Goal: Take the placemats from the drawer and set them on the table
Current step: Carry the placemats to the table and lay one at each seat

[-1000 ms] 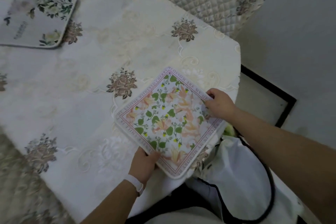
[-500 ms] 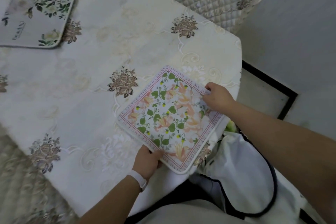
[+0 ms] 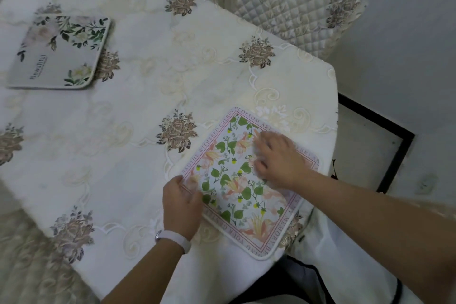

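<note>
A square placemat (image 3: 237, 187) with pink flowers, green leaves and a lettered border lies on the table (image 3: 138, 111) near its right corner, one corner pointing at me. My left hand (image 3: 181, 202) holds its left corner, thumb on top. My right hand (image 3: 278, 158) lies flat on the mat's upper right part, fingers spread and blurred by motion. A second placemat (image 3: 61, 53), grey with white flowers and the word "Beautiful", lies flat at the far left of the table.
The table wears a cream embroidered cloth with brown rose motifs. Two chairs with quilted covers (image 3: 291, 0) stand behind the far edge. A grey floor with a black-framed panel (image 3: 370, 145) lies right of the table.
My right hand has left the mat's right edge and now lies flat on top of it. My left hand shifted up along the left corner. The camera has moved closer.
</note>
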Available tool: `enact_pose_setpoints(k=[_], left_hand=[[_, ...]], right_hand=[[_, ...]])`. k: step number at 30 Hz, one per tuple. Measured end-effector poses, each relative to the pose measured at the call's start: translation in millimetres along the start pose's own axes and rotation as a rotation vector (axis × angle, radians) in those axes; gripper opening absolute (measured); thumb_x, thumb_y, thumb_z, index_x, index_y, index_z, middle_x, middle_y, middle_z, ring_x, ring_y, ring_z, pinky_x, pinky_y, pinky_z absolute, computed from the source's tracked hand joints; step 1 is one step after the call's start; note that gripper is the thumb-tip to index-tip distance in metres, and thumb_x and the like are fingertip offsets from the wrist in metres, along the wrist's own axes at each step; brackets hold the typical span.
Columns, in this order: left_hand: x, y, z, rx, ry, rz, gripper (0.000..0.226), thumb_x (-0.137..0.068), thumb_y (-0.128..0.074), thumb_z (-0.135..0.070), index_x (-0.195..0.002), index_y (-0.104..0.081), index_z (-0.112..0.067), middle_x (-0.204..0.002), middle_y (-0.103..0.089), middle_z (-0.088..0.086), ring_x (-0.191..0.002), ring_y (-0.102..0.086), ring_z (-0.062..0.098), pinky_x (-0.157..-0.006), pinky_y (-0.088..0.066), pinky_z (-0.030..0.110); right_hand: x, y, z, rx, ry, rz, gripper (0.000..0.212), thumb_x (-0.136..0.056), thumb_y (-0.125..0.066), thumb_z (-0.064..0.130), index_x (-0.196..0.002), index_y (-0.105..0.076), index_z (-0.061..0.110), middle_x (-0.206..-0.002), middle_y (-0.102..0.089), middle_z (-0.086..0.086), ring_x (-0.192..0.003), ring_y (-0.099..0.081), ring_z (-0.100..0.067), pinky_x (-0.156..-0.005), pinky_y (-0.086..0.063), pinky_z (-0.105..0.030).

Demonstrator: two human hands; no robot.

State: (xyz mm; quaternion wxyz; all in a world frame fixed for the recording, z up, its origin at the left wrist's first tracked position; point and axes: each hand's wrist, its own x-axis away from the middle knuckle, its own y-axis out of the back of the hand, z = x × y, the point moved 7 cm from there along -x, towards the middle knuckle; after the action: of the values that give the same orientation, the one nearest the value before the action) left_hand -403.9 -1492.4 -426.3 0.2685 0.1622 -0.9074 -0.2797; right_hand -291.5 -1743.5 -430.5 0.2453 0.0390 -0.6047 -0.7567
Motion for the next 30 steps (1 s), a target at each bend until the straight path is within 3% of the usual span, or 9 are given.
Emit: enact_pose_setpoints(k=[4,8,14,20,30], left_hand=[[-27,-34,-31,-0.441,-0.309,0.08,0.071,-0.083,-0.042,-0.048,-0.14,-0.044,-0.005,-0.149,-0.04,0.016,-0.139,-0.033,0.033,-0.115,-0.025,0.046],[-41,-52,-29,-0.661,-0.473,0.113,0.066,-0.091,-0.024,-0.049,-0.149,-0.033,-0.017,-0.16,-0.02,0.004,-0.149,-0.012,0.025,-0.117,-0.011,0.045],[-43,-56,-24,-0.726,-0.49,0.085,0.067,-0.092,-0.031,-0.048,-0.152,-0.023,-0.019,-0.16,-0.015,0.003,-0.149,-0.01,0.023,-0.118,-0.013,0.047],[-44,-55,-23,-0.736,-0.49,0.073,0.07,-0.089,-0.034,-0.051,-0.151,-0.029,-0.018,-0.159,-0.023,0.005,-0.148,-0.016,0.024,-0.116,-0.013,0.044],[-44,-54,-22,-0.71,-0.524,0.045,0.066,-0.09,-0.035,-0.049,-0.149,-0.031,-0.021,-0.16,-0.023,0.003,-0.148,-0.015,0.023,-0.117,-0.013,0.044]], right_hand=[[-23,-22,53,0.072,0.229,0.137,0.066,-0.097,-0.027,0.054,-0.155,-0.022,0.022,-0.165,-0.008,-0.007,-0.151,-0.003,-0.027,-0.121,0.0,-0.05],[-54,-30,73,0.121,0.302,0.121,0.065,-0.099,-0.018,0.056,-0.156,-0.015,0.027,-0.165,-0.002,-0.001,-0.152,0.001,-0.024,-0.121,0.0,-0.05],[-91,-29,76,0.125,0.268,0.109,0.068,-0.097,-0.011,0.063,-0.156,-0.005,0.031,-0.165,0.004,0.004,-0.151,0.009,-0.02,-0.12,0.01,-0.047],[-127,-23,71,0.151,0.237,0.067,0.072,-0.095,-0.016,0.064,-0.157,-0.006,0.028,-0.165,0.002,0.001,-0.152,0.004,-0.022,-0.121,0.003,-0.049],[-103,-2,-17,0.049,-0.052,0.009,0.076,-0.096,-0.015,0.062,-0.157,0.001,0.02,-0.165,0.008,-0.005,-0.151,0.009,-0.021,-0.122,0.0,-0.045]])
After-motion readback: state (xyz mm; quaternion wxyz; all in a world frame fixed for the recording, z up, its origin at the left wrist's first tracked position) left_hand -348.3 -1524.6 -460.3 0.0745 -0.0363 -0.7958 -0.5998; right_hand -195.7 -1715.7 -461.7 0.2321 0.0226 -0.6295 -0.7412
